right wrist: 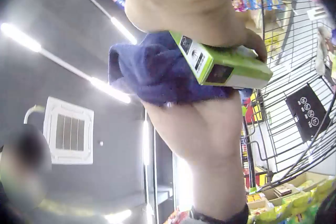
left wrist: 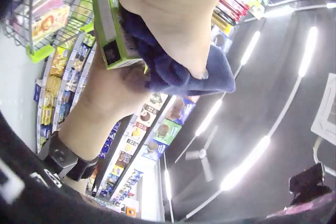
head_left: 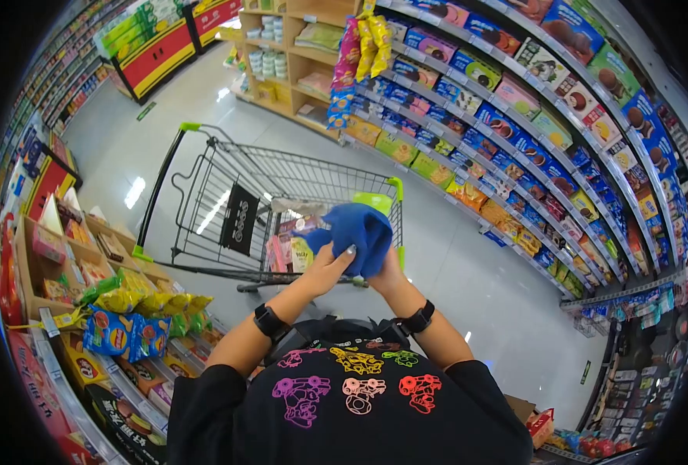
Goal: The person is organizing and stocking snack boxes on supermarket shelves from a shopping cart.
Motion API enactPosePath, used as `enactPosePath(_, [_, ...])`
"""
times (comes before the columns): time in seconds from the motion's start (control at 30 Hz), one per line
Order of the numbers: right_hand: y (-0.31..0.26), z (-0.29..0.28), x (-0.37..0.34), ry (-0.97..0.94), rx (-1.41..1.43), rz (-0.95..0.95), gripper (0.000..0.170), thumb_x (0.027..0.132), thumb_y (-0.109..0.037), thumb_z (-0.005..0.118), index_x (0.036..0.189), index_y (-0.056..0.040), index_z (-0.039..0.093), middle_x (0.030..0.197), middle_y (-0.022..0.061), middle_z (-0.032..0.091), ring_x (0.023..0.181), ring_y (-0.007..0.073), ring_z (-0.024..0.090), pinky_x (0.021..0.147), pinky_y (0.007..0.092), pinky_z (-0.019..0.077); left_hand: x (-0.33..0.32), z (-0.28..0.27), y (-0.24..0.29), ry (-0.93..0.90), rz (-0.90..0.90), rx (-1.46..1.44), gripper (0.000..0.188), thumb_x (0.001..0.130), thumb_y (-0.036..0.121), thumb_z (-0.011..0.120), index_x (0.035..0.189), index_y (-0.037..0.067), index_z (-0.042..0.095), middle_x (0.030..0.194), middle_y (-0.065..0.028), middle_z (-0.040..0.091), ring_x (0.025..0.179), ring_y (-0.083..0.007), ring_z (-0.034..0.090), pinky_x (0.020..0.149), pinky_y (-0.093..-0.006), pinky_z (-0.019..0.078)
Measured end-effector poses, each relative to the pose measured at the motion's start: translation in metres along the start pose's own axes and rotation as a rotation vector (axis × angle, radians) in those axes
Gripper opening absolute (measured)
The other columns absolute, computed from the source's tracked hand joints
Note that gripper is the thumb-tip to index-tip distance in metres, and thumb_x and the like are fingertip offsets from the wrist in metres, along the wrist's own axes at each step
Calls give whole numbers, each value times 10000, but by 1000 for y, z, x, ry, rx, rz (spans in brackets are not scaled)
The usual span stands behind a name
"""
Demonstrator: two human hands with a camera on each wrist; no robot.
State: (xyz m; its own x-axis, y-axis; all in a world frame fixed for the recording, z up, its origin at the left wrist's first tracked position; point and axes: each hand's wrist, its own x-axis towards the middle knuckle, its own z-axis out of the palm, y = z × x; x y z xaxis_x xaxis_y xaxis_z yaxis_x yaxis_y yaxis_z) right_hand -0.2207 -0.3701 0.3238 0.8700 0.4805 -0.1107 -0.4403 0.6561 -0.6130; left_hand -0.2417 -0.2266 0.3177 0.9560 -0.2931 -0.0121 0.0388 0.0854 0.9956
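Note:
A bunched blue cloth (head_left: pixel 359 236) is between the two hands above the cart. The left hand (head_left: pixel 330 271) grips its near left side, thumb on top. At its right side is the right hand (head_left: pixel 388 273), mostly covered by the cloth. Both wrist views show a green-and-white box (left wrist: pixel 113 29) (right wrist: pixel 223 69) against the cloth (left wrist: pixel 178 71) (right wrist: pixel 152 71). In the right wrist view the right hand (right wrist: pixel 194 8) curls its fingers round the box. The left hand (left wrist: pixel 173 19) overlaps the cloth in the left wrist view; some fingers are hidden.
A wire shopping cart (head_left: pixel 239 209) stands in front, holding several packages (head_left: pixel 301 252). Shelves of boxed snacks (head_left: pixel 506 124) curve along the right. A snack display (head_left: pixel 119 302) with hanging chip bags is at the left. Tiled floor (head_left: pixel 173 147) runs between them.

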Motion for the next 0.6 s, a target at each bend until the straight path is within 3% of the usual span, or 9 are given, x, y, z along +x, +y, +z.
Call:
enactPosePath(0.07, [2, -22, 8, -34, 93, 99, 596, 915, -522, 254, 1246, -56, 422, 1197, 99, 520, 1093, 218, 504, 961, 361, 380, -4, -7, -13, -86, -123, -27, 408, 929, 313, 421, 1138, -28, 501, 982, -45, 569, 881, -90, 502, 774, -256, 427])
enactPosePath(0.13, [11, -31, 9, 144, 132, 102, 490, 912, -400, 364, 1248, -46, 413, 1170, 144, 533, 1046, 265, 539, 923, 396, 424, -4, -14, -36, -62, -263, -95, 426, 937, 341, 391, 1132, -17, 511, 965, -37, 569, 861, -79, 503, 753, -255, 432])
enactPosePath(0.17, [18, -42, 11, 203, 105, 113, 469, 908, -369, 376, 1244, -44, 415, 1172, 145, 532, 1047, 270, 539, 925, 401, 422, 0, -28, -83, -40, -364, -183, 495, 941, 411, 332, 1181, 6, 482, 1029, -56, 573, 906, -119, 541, 802, -283, 450])
enactPosePath(0.27, [32, -74, 11, 334, 45, 130, 436, 886, -287, 417, 1242, -37, 413, 1185, 154, 523, 1056, 284, 533, 928, 417, 415, -6, -37, -66, 300, -446, -787, 553, 931, 469, 299, 1251, 35, 419, 1127, -83, 551, 1005, -188, 551, 884, -330, 443])
enactPosePath(0.3, [33, -78, 12, 355, 48, 138, 443, 871, -267, 435, 1247, -34, 405, 1194, 162, 516, 1063, 289, 528, 929, 423, 413, -10, -47, -58, 265, -418, -794, 660, 889, 577, 257, 1311, 79, 355, 1240, -108, 491, 1126, -249, 496, 954, -406, 405])
enactPosePath(0.33, [34, -82, 13, 375, 52, 145, 454, 857, -246, 453, 1252, -31, 397, 1202, 169, 508, 1070, 294, 523, 931, 428, 411, -14, -60, -68, 198, -397, -860, 693, 873, 609, 250, 1323, 90, 338, 1243, -103, 489, 1120, -231, 500, 952, -409, 405])
enactPosePath(0.47, [29, -59, 30, 69, 193, 257, 613, 742, -227, 545, 1269, 23, 356, 1191, 212, 502, 1053, 348, 528, 915, 435, 422, -15, -84, -48, 202, -476, -725, 633, 905, 557, 222, 1266, 67, 400, 1146, -89, 542, 1019, -192, 548, 901, -366, 443])
enactPosePath(0.5, [29, -43, 38, -56, 240, 325, 693, 699, -232, 549, 1289, 44, 313, 1229, 248, 457, 1086, 412, 491, 936, 457, 400, -15, -90, -44, 168, -506, -658, 613, 916, 537, 219, 1251, 61, 413, 1116, -83, 557, 988, -181, 560, 880, -350, 458])
enactPosePath(0.6, [44, -34, 56, -104, 222, 570, 673, 706, -218, 540, 1288, 38, 319, 1233, 244, 452, 1098, 438, 473, 932, 473, 399, -13, -115, -96, 5, -662, -302, 563, 941, 476, 222, 1227, 38, 429, 1064, -69, 579, 902, -139, 575, 801, -296, 485])
